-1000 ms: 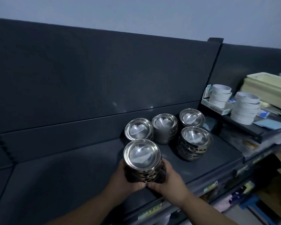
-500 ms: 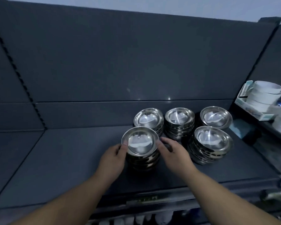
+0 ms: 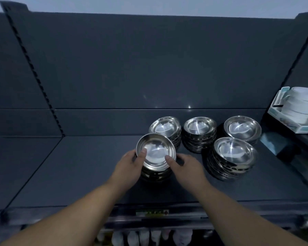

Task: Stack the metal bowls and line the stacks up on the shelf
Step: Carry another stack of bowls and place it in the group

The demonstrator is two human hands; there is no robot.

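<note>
Here, my left hand [image 3: 130, 165] and right hand [image 3: 184, 166] both clasp the near stack of metal bowls [image 3: 156, 153], thumbs over its top rim, as it stands on the shelf [image 3: 78, 174]. Right of that stack sits a second stack [image 3: 234, 153]; just behind it, a row of three stacks [image 3: 199, 129]

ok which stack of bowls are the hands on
The front-left stack, in front of the back row's leftmost one. Both the left hand and right hand hold its top bowl by the rim; the other four stacks stand untouched.
</note>
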